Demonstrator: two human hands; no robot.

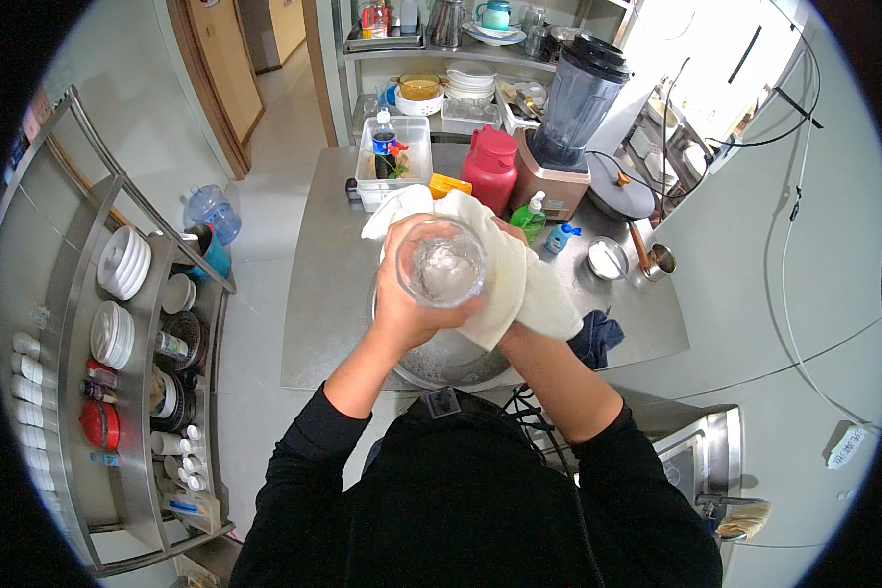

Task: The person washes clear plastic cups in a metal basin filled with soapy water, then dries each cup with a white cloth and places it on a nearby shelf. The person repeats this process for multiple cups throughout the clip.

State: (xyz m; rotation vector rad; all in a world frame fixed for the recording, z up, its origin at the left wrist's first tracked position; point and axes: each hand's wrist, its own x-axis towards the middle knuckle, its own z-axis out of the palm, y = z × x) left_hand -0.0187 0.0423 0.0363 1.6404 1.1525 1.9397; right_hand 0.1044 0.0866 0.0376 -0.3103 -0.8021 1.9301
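A clear drinking glass (pixel 442 263) is in my left hand (pixel 403 316), its round end facing up toward me. My fingers wrap around its side. A cream-white cloth (pixel 503 275) lies against the glass's right side, draped over my right hand (pixel 513 231), which grips it. Most of that hand is hidden under the fabric. Below both hands sits a round metal basin (pixel 452 364) with some suds, partly covered by my arms. I cannot tell whether the cloth reaches inside the glass.
On the steel table (pixel 323 294) stand a plastic bin (pixel 393 158), red jug (pixel 489 169), blender (pixel 573 110), green pump bottle (pixel 529 217), blue bottle (pixel 561 238), small bowl (pixel 607 259), lidded pan (pixel 619 184) and dark cloth (pixel 595 338). Shelves with plates (pixel 123 262) line the left.
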